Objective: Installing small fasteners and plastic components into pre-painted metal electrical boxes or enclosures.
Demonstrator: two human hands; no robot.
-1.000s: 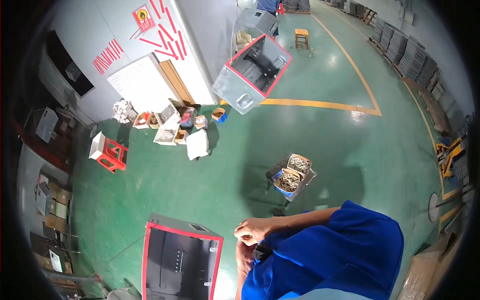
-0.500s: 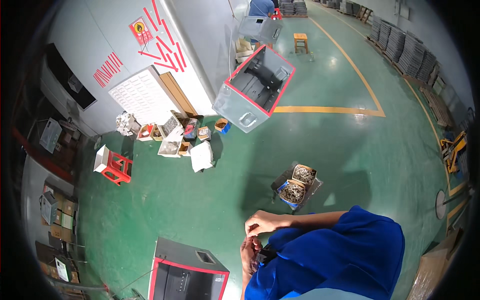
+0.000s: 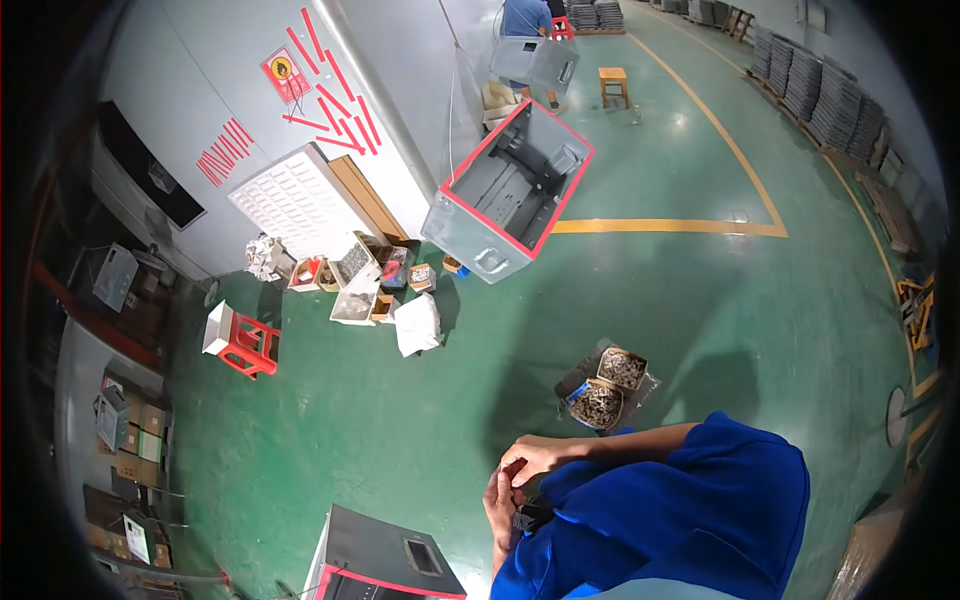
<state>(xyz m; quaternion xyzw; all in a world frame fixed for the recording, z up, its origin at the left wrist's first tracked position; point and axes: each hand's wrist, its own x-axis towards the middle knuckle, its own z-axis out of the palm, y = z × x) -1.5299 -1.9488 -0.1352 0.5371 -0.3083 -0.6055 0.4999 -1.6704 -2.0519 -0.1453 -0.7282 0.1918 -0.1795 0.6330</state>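
Observation:
My right hand [image 3: 533, 459] reaches in from the right, its fingers bent and pressed together over my left hand [image 3: 499, 501]. The left hand is below it, fingers curled up against the right fingertips. Whatever lies between the fingers is too small or hidden to make out. A black object [image 3: 532, 516] shows beside the left wrist, partly covered by my blue sleeve; its kind is unclear. Beyond my right forearm, two small open boxes of metal fasteners [image 3: 597, 404] stand side by side on the green floor.
A grey metal cabinet with red edges [image 3: 478, 243] hangs ahead; another grey cabinet [image 3: 390, 548] is at lower left. Cartons and bins of parts [image 3: 355, 305], a white bag [image 3: 418, 324] and a red stool [image 3: 250, 345] stand left. A person [image 3: 526, 18] is far ahead behind a hanging grey cabinet [image 3: 535, 62].
The view has shifted, so the surroundings sit slightly lower and farther right. My hands stay together, with the right fingers now overlapping the left ones more.

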